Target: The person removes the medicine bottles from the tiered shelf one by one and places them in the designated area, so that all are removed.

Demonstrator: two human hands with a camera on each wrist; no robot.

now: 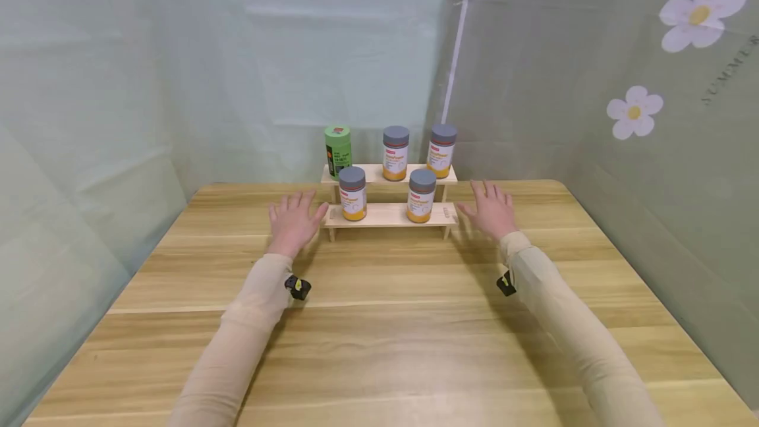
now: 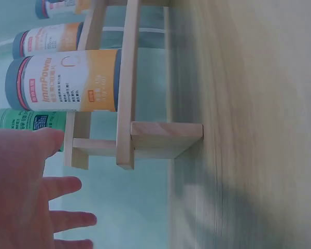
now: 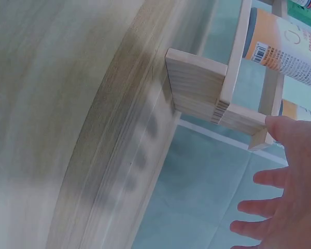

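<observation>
A two-tier wooden rack (image 1: 385, 216) stands toward the back of the table. On its upper tier are a green bottle (image 1: 338, 150) at the left and two grey-capped supplement bottles, one in the middle (image 1: 395, 153) and one at the right (image 1: 441, 151). Two more of the grey-capped kind, a left one (image 1: 353, 195) and a right one (image 1: 421, 196), stand on the lower tier. My left hand (image 1: 294, 221), fingers spread, is beside the rack's left end, holding nothing. At the right end my right hand (image 1: 491, 209) also has its fingers spread and holds nothing.
The wooden table (image 1: 379, 321) extends from the rack toward me. Pale cloth (image 1: 332, 51) hangs behind it, and a grey curtain with printed flowers (image 1: 634, 113) hangs along the right side. A small black device (image 1: 298, 286) sits on my left wrist.
</observation>
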